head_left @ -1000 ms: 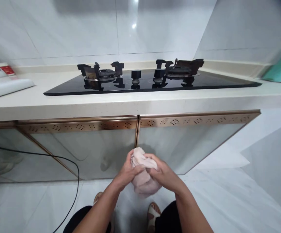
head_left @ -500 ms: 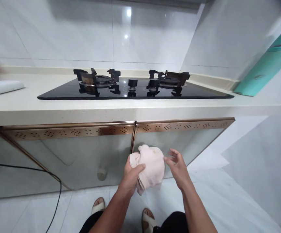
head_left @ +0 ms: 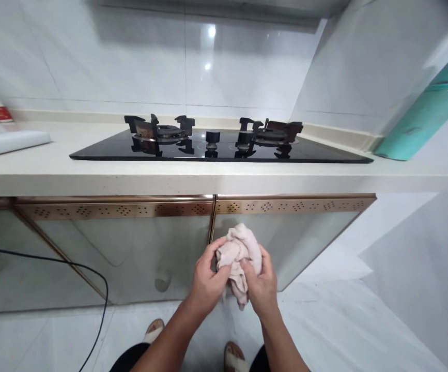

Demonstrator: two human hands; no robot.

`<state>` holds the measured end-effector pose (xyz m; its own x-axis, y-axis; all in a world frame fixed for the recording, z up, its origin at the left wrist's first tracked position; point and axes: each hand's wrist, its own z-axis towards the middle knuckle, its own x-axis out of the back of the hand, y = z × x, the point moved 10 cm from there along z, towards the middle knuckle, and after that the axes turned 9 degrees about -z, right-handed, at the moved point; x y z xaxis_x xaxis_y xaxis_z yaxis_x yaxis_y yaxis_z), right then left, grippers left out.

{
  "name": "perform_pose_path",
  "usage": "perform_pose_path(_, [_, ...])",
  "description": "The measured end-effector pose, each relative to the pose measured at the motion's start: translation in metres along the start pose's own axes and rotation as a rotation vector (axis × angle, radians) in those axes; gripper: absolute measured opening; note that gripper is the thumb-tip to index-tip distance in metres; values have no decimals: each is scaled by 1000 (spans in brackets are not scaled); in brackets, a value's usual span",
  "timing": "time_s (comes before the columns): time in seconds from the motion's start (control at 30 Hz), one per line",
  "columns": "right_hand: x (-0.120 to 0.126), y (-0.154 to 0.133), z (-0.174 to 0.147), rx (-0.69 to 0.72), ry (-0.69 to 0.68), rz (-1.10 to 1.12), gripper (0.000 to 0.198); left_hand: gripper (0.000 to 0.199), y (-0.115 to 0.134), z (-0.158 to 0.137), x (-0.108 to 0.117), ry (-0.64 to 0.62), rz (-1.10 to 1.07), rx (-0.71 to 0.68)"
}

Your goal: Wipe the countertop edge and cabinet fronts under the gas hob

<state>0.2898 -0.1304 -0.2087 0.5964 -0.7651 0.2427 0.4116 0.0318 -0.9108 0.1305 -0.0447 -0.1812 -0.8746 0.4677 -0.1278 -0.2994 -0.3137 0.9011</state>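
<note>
A pale pink cloth (head_left: 243,250) is bunched up between my two hands, in front of the cabinet doors and below the counter edge. My left hand (head_left: 207,275) grips its left side, thumb on top. On the other side, my right hand (head_left: 261,279) is closed round the cloth with its thumb pressed into the folds. A loose end of the fabric hangs down between the wrists. The fingers under the cloth are partly hidden.
A black gas hob (head_left: 224,147) with two burners and two knobs sits on the white counter (head_left: 130,183). At the right stands a turquoise flask (head_left: 421,121). A black cable (head_left: 102,279) hangs at the left, before the cabinet (head_left: 130,258).
My right hand, which was apart from the cloth with fingers spread, has moved left and taken hold of it. The cloth has gone from loosely folded to crumpled.
</note>
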Motion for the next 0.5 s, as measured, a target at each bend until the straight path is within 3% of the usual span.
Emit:
perform_pose_path(0.07, [28, 1, 4, -45, 180, -26, 61, 47, 40, 9, 18, 128, 321, -309])
perform_pose_path(0.13, [59, -4, 13, -62, 362, -75, 62, 53, 64, 17, 41, 292, 594, -469])
perform_pose_path(0.2, [88, -20, 28, 0, 562, -106, 63, 60, 70, 28, 68, 441, 780, -474])
perform_pose_path(0.27, [104, -39, 48, 97, 717, -122, 66, 63, 63, 39, 88, 512, 893, -434])
perform_pose_path(0.37, [83, -57, 77, 167, 727, -216, 70, 59, 47, 46, 96, 517, 946, -416])
perform_pose_path(0.5, [-6, -70, 68, 324, 568, -416, 70, 56, 35, 41, 97, 557, 877, -401])
